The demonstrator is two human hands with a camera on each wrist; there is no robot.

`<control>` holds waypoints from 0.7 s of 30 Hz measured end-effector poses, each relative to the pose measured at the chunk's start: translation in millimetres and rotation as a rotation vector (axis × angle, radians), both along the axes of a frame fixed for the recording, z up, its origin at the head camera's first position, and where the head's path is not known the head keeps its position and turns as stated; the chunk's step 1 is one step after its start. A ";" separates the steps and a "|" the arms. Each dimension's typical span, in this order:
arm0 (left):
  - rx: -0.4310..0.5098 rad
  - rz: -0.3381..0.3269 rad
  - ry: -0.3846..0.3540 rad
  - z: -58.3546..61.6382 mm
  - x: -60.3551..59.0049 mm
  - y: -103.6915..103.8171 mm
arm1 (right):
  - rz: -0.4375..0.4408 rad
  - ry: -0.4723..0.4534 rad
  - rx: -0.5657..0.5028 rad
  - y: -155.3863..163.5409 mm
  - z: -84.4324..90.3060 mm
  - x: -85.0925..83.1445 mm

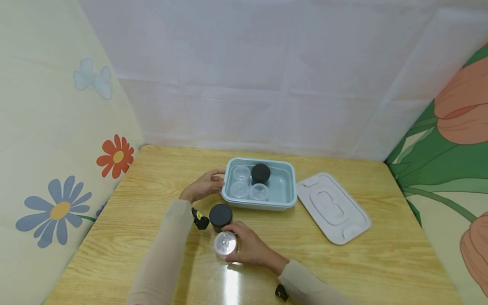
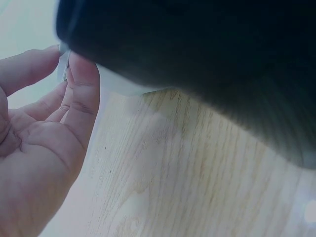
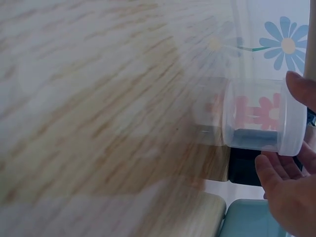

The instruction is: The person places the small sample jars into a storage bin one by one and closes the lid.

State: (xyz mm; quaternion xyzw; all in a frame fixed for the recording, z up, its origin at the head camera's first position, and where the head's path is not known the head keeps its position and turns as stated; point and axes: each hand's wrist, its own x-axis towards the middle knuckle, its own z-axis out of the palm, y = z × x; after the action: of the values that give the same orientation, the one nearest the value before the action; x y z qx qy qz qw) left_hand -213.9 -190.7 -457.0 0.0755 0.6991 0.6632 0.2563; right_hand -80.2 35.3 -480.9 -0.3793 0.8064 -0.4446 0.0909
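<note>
My right hand grips a small clear plastic jar, its thumb and fingers around the lid; in the right wrist view the see-through jar stands upright relative to the table. Just beyond it is a black-lidded jar. At the left end of a light blue container, my left hand holds the rim between thumb and fingers. Several clear jars and one black-lidded jar sit in the container's left and middle part. In the left wrist view, a large dark shape hides much.
A whitish lid lies flat and angled on the wooden table, right of the container. Behind the table hangs a white cloth. Flower-patterned panels stand at both sides.
</note>
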 end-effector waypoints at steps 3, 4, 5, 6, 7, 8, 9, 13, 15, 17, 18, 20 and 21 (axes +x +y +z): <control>-0.003 -0.004 0.003 -0.4 -0.2 -0.3 | -0.001 -0.009 -0.006 -0.1 0.0 0.5; -0.004 -0.004 0.004 -0.3 -0.1 -0.3 | -0.002 -0.017 -0.006 -0.1 0.3 0.7; -0.007 -0.004 0.003 0.0 0.0 -0.3 | -0.003 -0.025 -0.005 0.0 0.8 0.8; -0.007 -0.003 0.003 0.1 0.0 -0.3 | -0.004 -0.035 -0.002 0.1 1.7 0.9; -0.008 -0.003 0.001 0.4 0.2 -0.1 | -0.007 -0.046 0.004 0.3 2.7 1.1; -0.011 -0.001 -0.001 1.1 0.6 0.0 | -0.010 -0.056 0.010 0.6 3.5 1.2; -0.012 -0.001 -0.003 1.3 0.5 0.2 | -0.012 -0.061 0.017 1.0 4.4 1.2; -0.019 -0.005 -0.001 1.1 -0.5 0.0 | -0.016 -0.063 0.046 3.2 6.6 0.7; -0.024 -0.009 0.002 0.8 -1.0 -0.2 | -0.013 -0.052 0.052 5.0 7.1 0.1; -0.030 -0.010 0.003 1.0 -1.0 -0.2 | -0.009 -0.052 0.053 7.2 8.3 -0.5; -0.032 -0.011 0.005 0.8 -1.2 -0.3 | -0.006 -0.051 0.051 8.5 9.1 -1.0; -0.032 -0.009 0.004 0.7 -1.5 -0.3 | -0.004 -0.051 0.045 11.2 10.8 -2.1; -0.031 -0.006 0.003 0.7 -1.7 -0.2 | -0.004 -0.053 0.041 12.6 11.7 -2.6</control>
State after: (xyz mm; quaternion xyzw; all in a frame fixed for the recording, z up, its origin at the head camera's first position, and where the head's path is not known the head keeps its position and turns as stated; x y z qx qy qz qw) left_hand -215.6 -190.9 -456.3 0.0746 0.7096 0.6512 0.2584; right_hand -82.8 47.9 -469.2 -0.3636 0.8134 -0.4381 0.1192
